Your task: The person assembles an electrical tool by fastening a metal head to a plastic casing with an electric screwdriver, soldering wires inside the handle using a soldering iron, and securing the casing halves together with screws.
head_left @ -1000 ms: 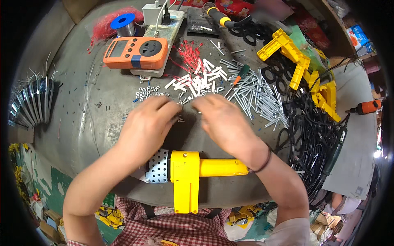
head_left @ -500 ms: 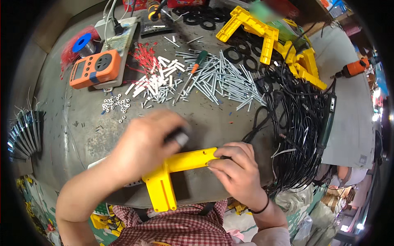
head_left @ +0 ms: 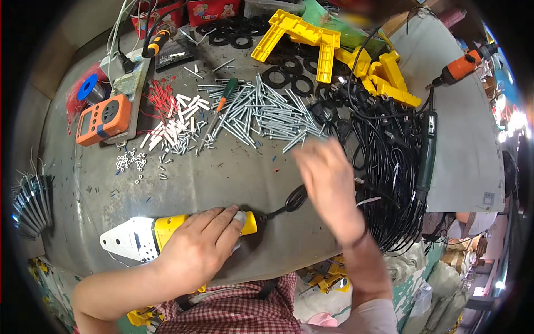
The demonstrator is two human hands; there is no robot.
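Left hand (head_left: 203, 242) is clamped on the yellow tool (head_left: 168, 227), lower left of centre; right hand (head_left: 328, 181), apart, hovers near screws (head_left: 281, 114), its grip too blurred to tell.

The yellow tool body (head_left: 168, 227) lies lengthwise beneath the left hand (head_left: 201, 245), which covers its middle; a pale metal plate (head_left: 127, 240), pierced with holes and tapering to a blunt tip, juts out left of the hand, and a looped black cord (head_left: 295, 200) lies off its right-hand end
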